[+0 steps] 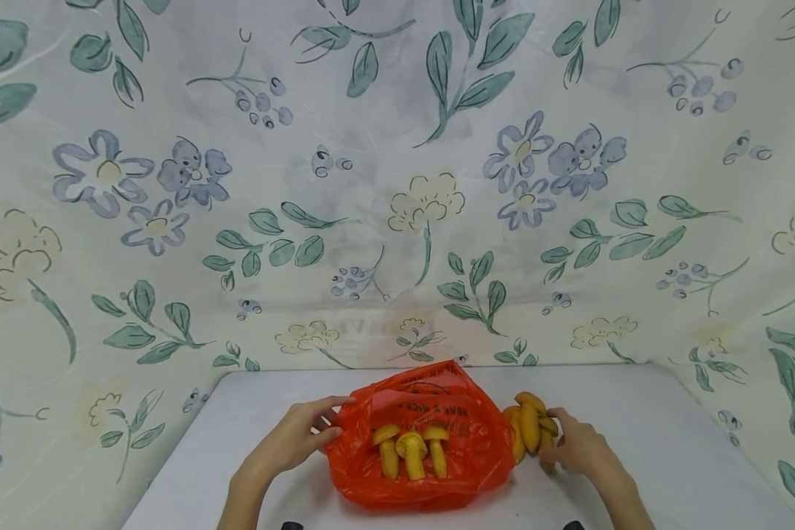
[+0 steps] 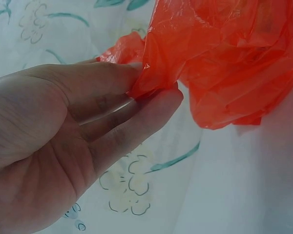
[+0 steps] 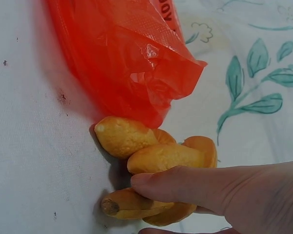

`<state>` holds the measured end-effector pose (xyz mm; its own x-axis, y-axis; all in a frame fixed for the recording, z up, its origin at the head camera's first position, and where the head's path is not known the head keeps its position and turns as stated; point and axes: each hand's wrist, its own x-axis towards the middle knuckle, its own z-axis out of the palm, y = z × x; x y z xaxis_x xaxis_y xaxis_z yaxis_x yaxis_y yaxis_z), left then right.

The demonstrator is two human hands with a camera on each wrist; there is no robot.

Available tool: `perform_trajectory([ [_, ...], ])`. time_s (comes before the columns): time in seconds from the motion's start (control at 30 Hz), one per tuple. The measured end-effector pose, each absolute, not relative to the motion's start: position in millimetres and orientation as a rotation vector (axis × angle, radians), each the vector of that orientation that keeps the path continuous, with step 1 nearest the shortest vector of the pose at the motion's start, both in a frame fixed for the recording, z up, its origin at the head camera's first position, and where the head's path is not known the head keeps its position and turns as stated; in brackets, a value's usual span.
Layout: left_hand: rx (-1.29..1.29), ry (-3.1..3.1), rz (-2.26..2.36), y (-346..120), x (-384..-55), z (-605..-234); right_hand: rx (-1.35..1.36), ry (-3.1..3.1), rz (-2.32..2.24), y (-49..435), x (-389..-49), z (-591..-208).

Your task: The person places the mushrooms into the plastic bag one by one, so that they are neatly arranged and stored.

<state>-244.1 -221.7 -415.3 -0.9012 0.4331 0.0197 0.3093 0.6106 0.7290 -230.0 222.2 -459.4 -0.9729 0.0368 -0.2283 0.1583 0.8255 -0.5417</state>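
A red plastic bag (image 1: 364,482) lies on the table with its mouth open toward me. Three yellow-brown mushrooms (image 1: 414,458) rest side by side inside it. At the bag's left edge, my left hand (image 1: 298,434) pinches the thin plastic (image 2: 161,73) between its fingers. On the other side, my right hand (image 1: 575,442) grips a mushroom (image 3: 132,204) from a small group just right of the bag, thumb over its stem. The other mushrooms (image 1: 530,427) of that group lie beside it, close against the bag. My right fingers are partly hidden behind the thumb in the right wrist view.
A white table (image 1: 252,397) lies under everything. Behind it and at its sides hangs a cloth (image 1: 344,162) printed with flowers and leaves. Small dark specks mark the table surface in the right wrist view.
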Motion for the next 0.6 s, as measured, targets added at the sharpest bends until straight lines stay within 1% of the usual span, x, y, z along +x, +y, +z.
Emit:
perform_trajectory([
  [0.6, 0.638, 2.677, 1.161, -221.7, -242.6, -413.4, 0.146, 2.785, -0.932, 222.4, -229.0, -461.6],
])
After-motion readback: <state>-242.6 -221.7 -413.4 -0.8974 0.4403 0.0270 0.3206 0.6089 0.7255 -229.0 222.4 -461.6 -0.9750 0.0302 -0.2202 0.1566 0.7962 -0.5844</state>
